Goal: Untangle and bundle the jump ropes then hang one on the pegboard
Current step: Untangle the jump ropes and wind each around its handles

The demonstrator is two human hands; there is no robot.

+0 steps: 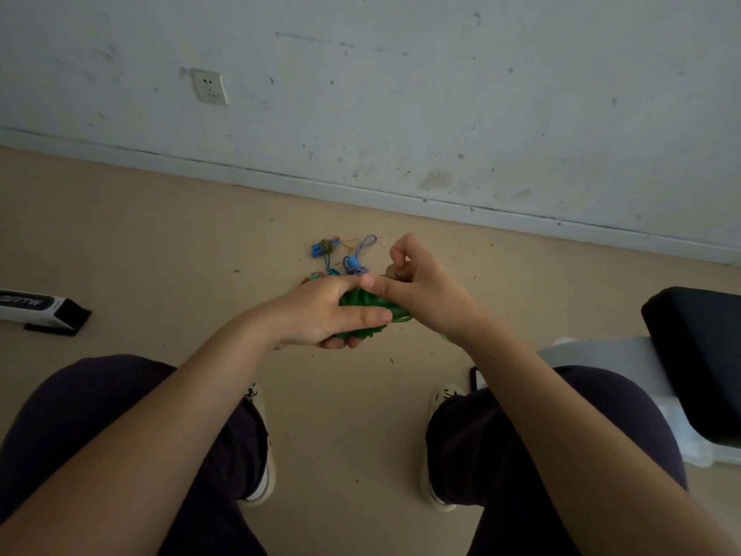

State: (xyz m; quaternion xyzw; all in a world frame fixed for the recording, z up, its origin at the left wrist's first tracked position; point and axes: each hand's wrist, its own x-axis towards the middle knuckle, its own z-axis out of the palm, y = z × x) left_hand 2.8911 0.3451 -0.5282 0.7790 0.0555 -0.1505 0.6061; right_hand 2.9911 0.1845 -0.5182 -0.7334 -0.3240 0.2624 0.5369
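A coiled green jump rope is bundled between both hands above the floor. My left hand grips the bundle from the left, fingers wrapped under it and thumb across the top. My right hand holds its right end, thumb pressed on the coils and fingers curled around something small and tan that I cannot identify. On the floor beyond lie a blue-handled rope with a blue-and-white striped cord and a small tangle with blue handles.
My knees and shoes frame the beige floor below the hands. A black cushioned seat over a white box stands at the right. A white and black bar lies at far left. The wall with a socket is ahead.
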